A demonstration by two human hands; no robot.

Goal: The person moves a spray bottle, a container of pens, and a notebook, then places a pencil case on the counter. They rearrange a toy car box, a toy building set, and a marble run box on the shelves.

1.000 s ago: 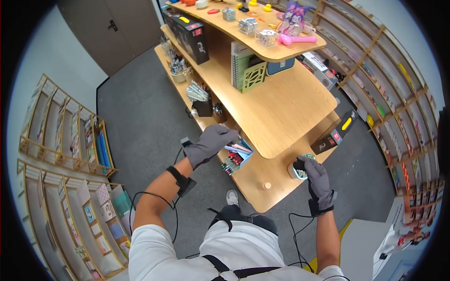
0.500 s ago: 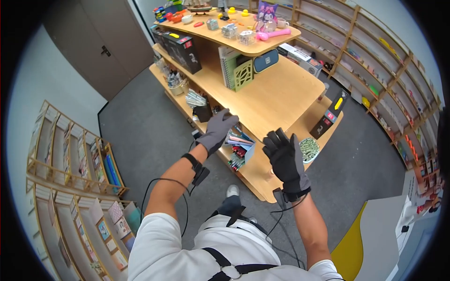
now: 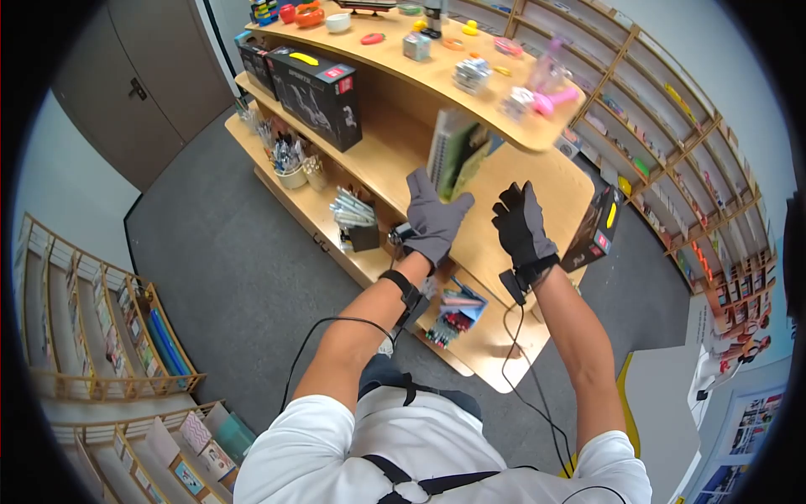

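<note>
My left hand (image 3: 435, 217), in a grey glove, reaches over the middle shelf's front edge with its fingers spread and nothing in them. Just beyond its fingertips stands a spiral notebook (image 3: 443, 149), blurred. A green bookend (image 3: 475, 166) stands against the notebook's right side. To the right, my right hand (image 3: 522, 225) in a black and grey glove hovers above the bare wood of the middle shelf (image 3: 483, 231), fingers extended and holding nothing. Straps and cables run from both wrists.
Overhead juts the top shelf (image 3: 403, 63) with small toys and bowls. A black box (image 3: 315, 97) sits on the left, another black box (image 3: 594, 227) on the right. Lower down are a pen holder (image 3: 354, 220) and a box of pens (image 3: 457, 311). Bookracks (image 3: 92, 378) line the left wall.
Both hands have moved forward over the middle shelf, the left now close to the notebook. My view has shifted nearer the shelf unit, and the blue case beside the notebook no longer shows.
</note>
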